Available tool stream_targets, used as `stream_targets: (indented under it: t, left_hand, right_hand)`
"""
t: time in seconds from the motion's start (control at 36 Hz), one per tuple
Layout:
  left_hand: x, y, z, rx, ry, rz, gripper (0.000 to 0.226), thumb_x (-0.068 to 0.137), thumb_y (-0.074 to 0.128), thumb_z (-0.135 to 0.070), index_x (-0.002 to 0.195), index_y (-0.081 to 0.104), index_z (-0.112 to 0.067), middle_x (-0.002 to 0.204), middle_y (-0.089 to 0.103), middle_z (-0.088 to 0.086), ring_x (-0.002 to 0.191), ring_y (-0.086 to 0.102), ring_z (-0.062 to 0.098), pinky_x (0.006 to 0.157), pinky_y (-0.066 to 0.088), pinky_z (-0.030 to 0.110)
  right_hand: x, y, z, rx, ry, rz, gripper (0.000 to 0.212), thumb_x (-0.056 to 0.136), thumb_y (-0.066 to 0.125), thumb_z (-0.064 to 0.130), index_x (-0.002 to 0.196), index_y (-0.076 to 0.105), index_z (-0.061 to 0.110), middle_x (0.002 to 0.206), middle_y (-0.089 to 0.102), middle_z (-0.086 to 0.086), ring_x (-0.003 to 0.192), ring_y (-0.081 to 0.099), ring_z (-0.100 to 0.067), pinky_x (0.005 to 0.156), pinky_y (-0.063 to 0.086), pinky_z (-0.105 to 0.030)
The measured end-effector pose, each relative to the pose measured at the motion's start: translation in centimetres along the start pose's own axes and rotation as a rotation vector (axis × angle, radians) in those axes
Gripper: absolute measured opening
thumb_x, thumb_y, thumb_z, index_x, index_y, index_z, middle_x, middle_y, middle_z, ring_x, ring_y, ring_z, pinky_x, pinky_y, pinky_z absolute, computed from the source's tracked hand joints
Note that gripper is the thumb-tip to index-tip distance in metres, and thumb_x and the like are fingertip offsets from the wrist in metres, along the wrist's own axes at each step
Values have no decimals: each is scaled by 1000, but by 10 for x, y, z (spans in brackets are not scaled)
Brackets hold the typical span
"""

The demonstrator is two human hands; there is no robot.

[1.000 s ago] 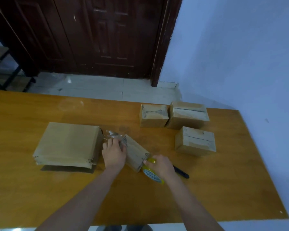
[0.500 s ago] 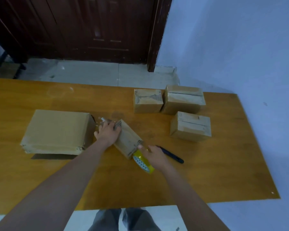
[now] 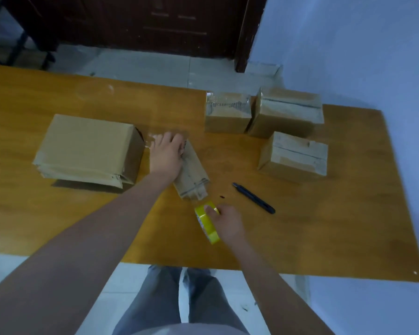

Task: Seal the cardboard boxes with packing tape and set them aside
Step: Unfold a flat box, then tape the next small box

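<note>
While the small cardboard box (image 3: pixel 191 172) is pressed flat to the worktop (image 3: pixel 324 238) by the left hand (image 3: pixel 166 155), fingers spread, tape is drawn from the yellow tape roll (image 3: pixel 207 222) pinched in the right hand (image 3: pixel 228 221). Three taped boxes (image 3: pixel 286 112) are set aside far right; the large box (image 3: pixel 87 148) looks unsealed, so roughly one and a half remain.

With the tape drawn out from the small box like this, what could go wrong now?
1. The clear strip between the small box and the tape roll may twist and stick to itself.
2. The left hand only presses the box, so a pull by the right hand may drag it.
</note>
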State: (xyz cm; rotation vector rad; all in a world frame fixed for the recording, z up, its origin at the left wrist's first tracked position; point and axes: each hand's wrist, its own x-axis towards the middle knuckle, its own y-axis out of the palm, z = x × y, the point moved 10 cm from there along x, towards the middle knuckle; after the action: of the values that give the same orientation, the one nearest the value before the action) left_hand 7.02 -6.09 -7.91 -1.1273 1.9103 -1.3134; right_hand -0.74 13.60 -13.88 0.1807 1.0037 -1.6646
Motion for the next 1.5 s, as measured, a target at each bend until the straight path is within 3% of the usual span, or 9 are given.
stream_targets:
  t: [0.17,0.36,0.61,0.78,0.89,0.97,1.19,1.31,1.5]
  left_hand:
    - [-4,-7,-13,51,55,-18,13,85,48,6,93,55,-1,97,52,21,90,51,39,70,33,43]
    - [-65,-15,-49,157,307,-45,32,84,34,-16,89,62,0,89,58,16,80,59,36,66,48,38]
    - [-109,27,-37,193,128,280,86,83,47,-63,145,33,-6,151,34,10,140,31,28,112,31,45]
    - [-107,30,-38,133,49,328,97,79,56,-66,152,12,-18,157,8,-4,147,4,14,118,2,36]
    - [-107,28,-37,148,56,352,101,77,57,-67,152,10,-18,157,6,-4,147,4,15,118,1,36]
    - [-108,28,-38,181,65,375,104,76,55,-70,152,7,-17,158,4,-3,147,3,16,119,2,38]
    - [-106,31,-36,220,60,404,107,76,49,-75,153,2,-17,159,-3,-5,147,0,16,119,-1,38]
    - [-108,32,-34,212,56,396,108,76,49,-76,153,1,-17,159,-4,-6,147,-1,15,119,-1,39]
    - [-109,32,-33,202,49,377,108,77,48,-76,153,1,-17,159,-4,-7,147,-2,14,120,1,40]
  right_hand:
    - [2,-1,10,132,-11,13,46,98,48,31,59,29,15,47,34,6,27,40,3,32,26,-12]
    - [12,19,1,231,-24,-19,43,95,48,45,65,35,16,58,33,0,54,33,-15,54,25,-32]
    - [-1,12,-1,344,-44,25,64,96,21,54,79,57,4,66,50,-9,61,48,-16,61,38,-32]
    - [20,-41,-34,-79,-69,-185,51,97,37,48,129,50,10,134,44,-8,130,39,-28,103,34,-37]
    - [42,-77,-60,-517,-42,-359,59,95,50,42,143,33,13,139,33,-10,125,32,-32,101,32,-43]
    - [50,-78,-65,-678,-118,-358,37,97,47,29,131,49,13,130,42,-10,116,38,-32,92,33,-40]
    - [19,-90,-11,-439,-533,-337,12,90,63,18,97,57,9,88,61,-7,67,56,-24,47,35,-26]
    - [-22,-81,43,-643,-928,-446,17,88,52,26,84,66,17,79,63,3,68,56,-19,60,30,-27]
    - [-18,-64,60,-664,-985,-356,11,75,76,21,85,73,17,70,62,0,61,59,-23,56,36,-26]
